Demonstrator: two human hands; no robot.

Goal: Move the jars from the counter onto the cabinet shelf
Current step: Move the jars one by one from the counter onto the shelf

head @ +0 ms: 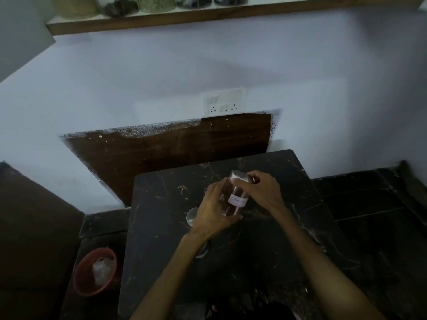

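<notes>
While both forearms reach forward from the bottom of the view, the person's hands meet over a dark marbled counter (161,262). The left hand (213,211) wraps the body of a clear labelled jar (233,195) from below, its grip clamped around the glass; the right hand (263,190) curls over the silver lid (239,176), grip closed on it. The jar is tilted and seems to be lifted just off the counter. Partly hidden behind the left hand stands a second silver-lidded jar (192,215), very near the wrist, so a careless swing could knock it over. If the right hand is loosening the lid, contents could spill. Farther off and high up, the wooden cabinet shelf (208,17) already holds several jars (154,3) closely packed; finding a gap looks tight, and a long reach risks a slip.
</notes>
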